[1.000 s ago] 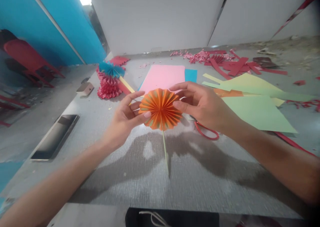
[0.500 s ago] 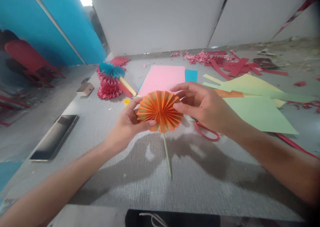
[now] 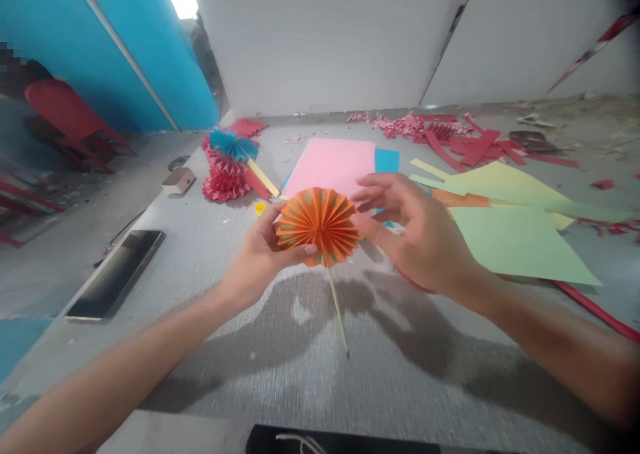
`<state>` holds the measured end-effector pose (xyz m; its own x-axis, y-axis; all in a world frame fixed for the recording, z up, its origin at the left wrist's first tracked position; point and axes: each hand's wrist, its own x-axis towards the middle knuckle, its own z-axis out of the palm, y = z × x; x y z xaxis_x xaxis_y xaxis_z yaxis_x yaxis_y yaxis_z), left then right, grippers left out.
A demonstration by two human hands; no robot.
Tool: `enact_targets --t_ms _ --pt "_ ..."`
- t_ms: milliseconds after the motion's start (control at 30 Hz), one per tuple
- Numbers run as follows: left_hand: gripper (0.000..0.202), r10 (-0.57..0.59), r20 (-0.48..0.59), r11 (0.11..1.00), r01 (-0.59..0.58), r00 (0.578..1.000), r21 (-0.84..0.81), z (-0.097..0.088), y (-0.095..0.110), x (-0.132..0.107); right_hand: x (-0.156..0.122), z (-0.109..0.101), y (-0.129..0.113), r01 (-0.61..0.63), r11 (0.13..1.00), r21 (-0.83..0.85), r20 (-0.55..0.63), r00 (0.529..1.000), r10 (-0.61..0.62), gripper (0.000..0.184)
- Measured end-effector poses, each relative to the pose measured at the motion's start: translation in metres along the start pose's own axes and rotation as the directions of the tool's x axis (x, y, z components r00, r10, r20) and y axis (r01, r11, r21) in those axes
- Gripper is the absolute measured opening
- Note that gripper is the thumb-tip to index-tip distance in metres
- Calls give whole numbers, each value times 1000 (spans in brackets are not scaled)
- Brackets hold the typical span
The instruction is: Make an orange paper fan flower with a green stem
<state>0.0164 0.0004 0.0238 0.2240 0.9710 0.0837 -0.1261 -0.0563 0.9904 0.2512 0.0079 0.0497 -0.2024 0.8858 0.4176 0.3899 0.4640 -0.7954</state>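
An orange pleated paper rosette with green blotches faces me, held above the table. From its centre a thin pale green stick points down toward me. My left hand grips the rosette's left side, thumb in front and fingers behind. Beside the right edge is my right hand, fingers spread, its thumb tip close to the pleats; whether it still touches them I cannot tell. Under that hand shows part of a red scissor handle, the rest being hidden.
Pink paper lies behind the rosette, and green sheets are to the right. Finished-looking pleated paper pieces stack at the back left. A phone and a small box sit near the left edge. Red scraps litter the back right.
My right hand has loosened from the rosette's right edge and shifted slightly right, fingers spreading. The left hand keeps its hold. The whole view has shifted a little.
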Motion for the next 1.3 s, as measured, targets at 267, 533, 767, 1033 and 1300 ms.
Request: enact_targets --t_ms 267,533,767,1033,1300 --pt "57 46 -194 998 -55 980 -40 -6 -5 8 -39 25 0 307 820 -484 272 943 -192 32" --pt "54 28 -214 996 -45 976 -73 -6 -10 6 -39 42 9 308 778 -547 304 939 -158 21" --pt "60 23 -256 1000 -26 966 -9 -4 -7 7 -36 38 14 456 523 -720 281 881 -381 24" --pt "65 25 6 997 -24 1000 -78 -39 8 26 -32 30 22 485 442 -755 258 839 -479 24" --pt "44 -28 69 999 31 997 -37 -42 -8 26 -33 31 29 492 508 -707 292 857 -423 23"
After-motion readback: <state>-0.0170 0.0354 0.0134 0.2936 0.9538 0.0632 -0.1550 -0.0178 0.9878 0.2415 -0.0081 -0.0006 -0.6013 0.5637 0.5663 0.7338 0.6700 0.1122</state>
